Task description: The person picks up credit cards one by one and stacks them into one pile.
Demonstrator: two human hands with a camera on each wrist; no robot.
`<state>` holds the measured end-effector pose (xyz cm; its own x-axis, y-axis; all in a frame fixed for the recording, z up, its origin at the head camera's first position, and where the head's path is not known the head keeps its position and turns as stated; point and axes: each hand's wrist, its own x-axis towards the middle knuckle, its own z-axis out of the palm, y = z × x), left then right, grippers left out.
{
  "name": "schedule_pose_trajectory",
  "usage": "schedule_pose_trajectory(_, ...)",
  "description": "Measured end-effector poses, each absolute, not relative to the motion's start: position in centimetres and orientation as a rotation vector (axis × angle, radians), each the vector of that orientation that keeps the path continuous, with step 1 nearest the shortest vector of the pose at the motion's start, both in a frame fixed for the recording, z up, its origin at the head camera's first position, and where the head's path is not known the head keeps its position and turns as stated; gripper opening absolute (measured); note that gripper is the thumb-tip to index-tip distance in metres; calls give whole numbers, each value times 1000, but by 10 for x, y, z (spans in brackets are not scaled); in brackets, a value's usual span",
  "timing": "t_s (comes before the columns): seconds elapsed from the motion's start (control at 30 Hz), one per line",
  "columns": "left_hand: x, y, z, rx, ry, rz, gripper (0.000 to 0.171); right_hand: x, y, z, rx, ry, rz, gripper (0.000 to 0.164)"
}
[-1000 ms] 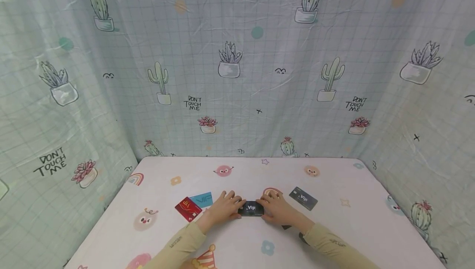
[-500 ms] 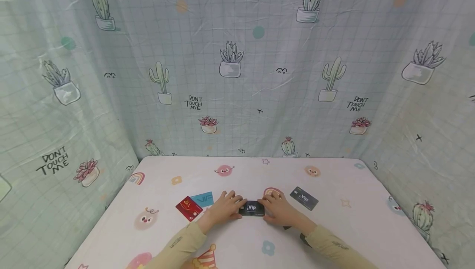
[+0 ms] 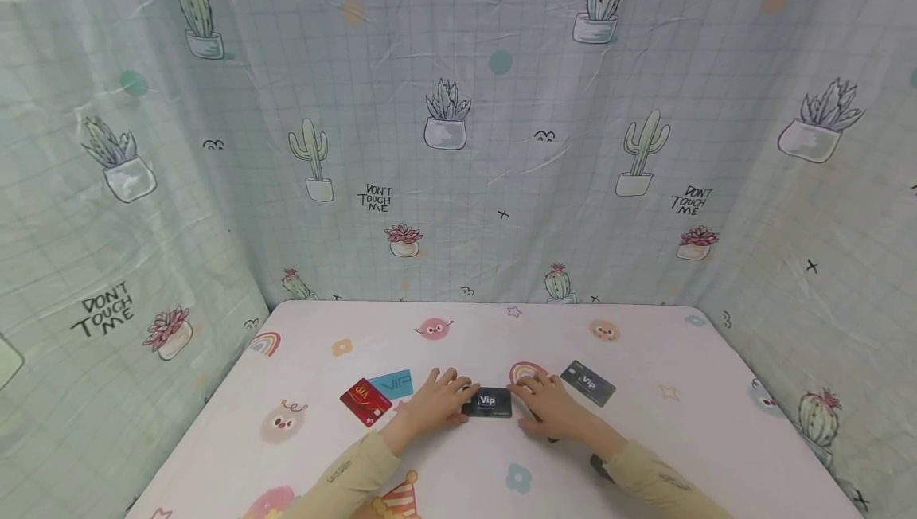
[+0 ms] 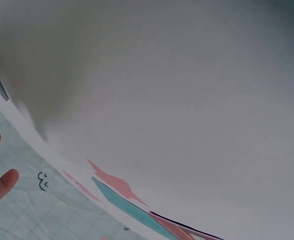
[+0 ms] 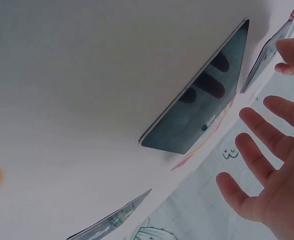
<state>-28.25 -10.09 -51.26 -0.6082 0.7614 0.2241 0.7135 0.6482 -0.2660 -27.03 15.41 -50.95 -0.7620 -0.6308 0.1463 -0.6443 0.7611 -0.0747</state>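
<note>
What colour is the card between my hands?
That card is black with white lettering; the head view shows it best.

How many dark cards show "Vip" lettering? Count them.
2: middle black card, between left hand and right hand; outer dark card, beyond the right hand. That hand and sleeve may hide others.

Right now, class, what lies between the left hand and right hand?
In the head view, the black Vip card lies between them, the left hand overlapping its left end and the right hand beside its right end.
</note>
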Motion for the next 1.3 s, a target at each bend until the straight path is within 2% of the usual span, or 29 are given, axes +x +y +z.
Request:
schedule_pose_trajectory(0.37, -279, -99, -512, -1177, -2535, 223, 52, -261, 163, -506, 1036, -2834, 218, 51)
schedule_pose_trajectory(1.3, -271, -74, -496, -1283, -2295, 221, 45, -242, 179, -506, 777, -2812, 140, 51)
